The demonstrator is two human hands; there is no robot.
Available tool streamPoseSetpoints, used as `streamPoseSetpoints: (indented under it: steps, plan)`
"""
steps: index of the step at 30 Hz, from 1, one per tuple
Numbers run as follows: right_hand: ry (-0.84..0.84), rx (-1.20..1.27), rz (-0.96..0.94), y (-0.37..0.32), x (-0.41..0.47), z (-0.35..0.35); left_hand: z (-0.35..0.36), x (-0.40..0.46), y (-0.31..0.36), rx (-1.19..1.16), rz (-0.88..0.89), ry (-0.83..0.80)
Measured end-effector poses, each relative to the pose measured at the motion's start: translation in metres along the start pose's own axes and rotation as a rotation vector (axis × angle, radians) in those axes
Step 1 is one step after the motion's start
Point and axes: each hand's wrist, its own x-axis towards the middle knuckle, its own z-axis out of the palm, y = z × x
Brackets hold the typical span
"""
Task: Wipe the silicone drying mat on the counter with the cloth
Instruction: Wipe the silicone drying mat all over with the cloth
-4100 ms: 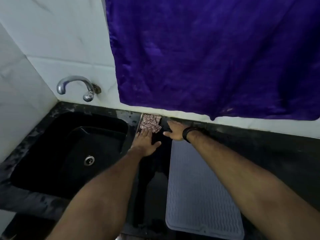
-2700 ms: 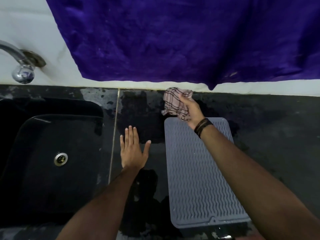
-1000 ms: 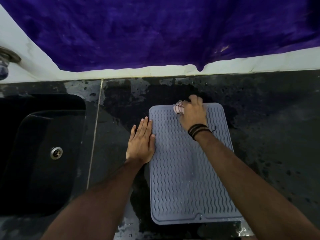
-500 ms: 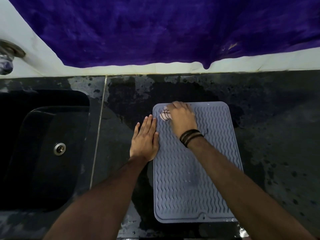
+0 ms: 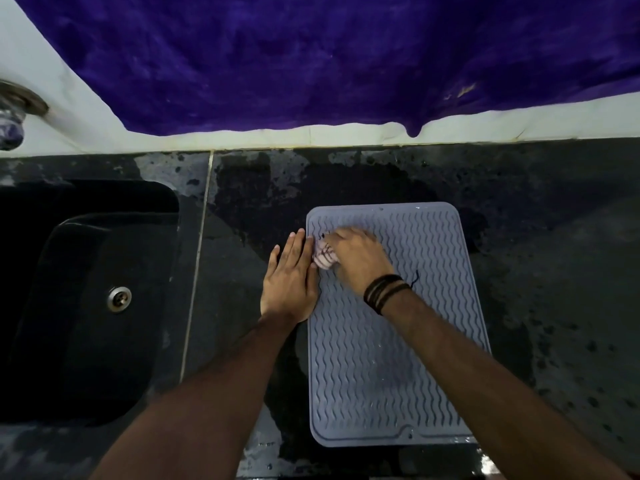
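Note:
A grey silicone drying mat point(image 5: 391, 368) with wavy ridges lies flat on the dark wet counter point(image 5: 540, 271). My right hand point(image 5: 353, 258) grips a bunched checked cloth point(image 5: 323, 259) and presses it on the mat near its upper left edge; only a small part of the cloth shows under the fingers. My left hand point(image 5: 289, 282) lies flat with straight fingers on the counter, its edge against the mat's left border, close to the cloth.
A black sink point(image 5: 86, 296) with a metal drain point(image 5: 118, 298) fills the left side. A tap point(image 5: 15, 112) sticks out at the upper left. A purple cloth point(image 5: 329, 57) hangs on the white tiled wall behind the counter.
My right hand took the cloth from the back of the counter, set it on the mat's top and slid it left and nearer. My left hand came to rest at the mat's left edge.

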Motion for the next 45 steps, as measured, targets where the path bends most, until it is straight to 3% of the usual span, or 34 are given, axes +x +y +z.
streamPoseSetpoints:
  steps: [4, 16, 22, 26, 37, 43, 45]
  plan:
    - [0.151, -0.002, 0.123, -0.002, 0.024, -0.007, 0.0, 0.001, 0.002, -0.012, 0.006, 0.004]
    - [-0.097, -0.002, 0.054, 0.0, -0.016, 0.002, -0.002, 0.0, 0.002, 0.021, -0.004, -0.003]
    - [0.154, -0.01, 0.193, 0.034, 0.019, -0.032, 0.0, 0.002, 0.001, 0.001, -0.022, -0.025]
    - [0.006, -0.07, 0.213, 0.043, 0.032, -0.023, 0.0, 0.001, 0.002, 0.024, -0.026, -0.023]
    - [-0.106, -0.036, 0.16, 0.014, -0.056, 0.002, 0.002, 0.001, 0.001, 0.032, -0.033, -0.004]
    - [0.102, -0.056, 0.253, 0.038, -0.006, -0.028, 0.003, 0.002, 0.0, 0.013, -0.028, -0.003]
    - [0.067, -0.088, 0.256, 0.043, 0.013, -0.028, 0.002, 0.002, 0.0, 0.017, -0.028, -0.003]
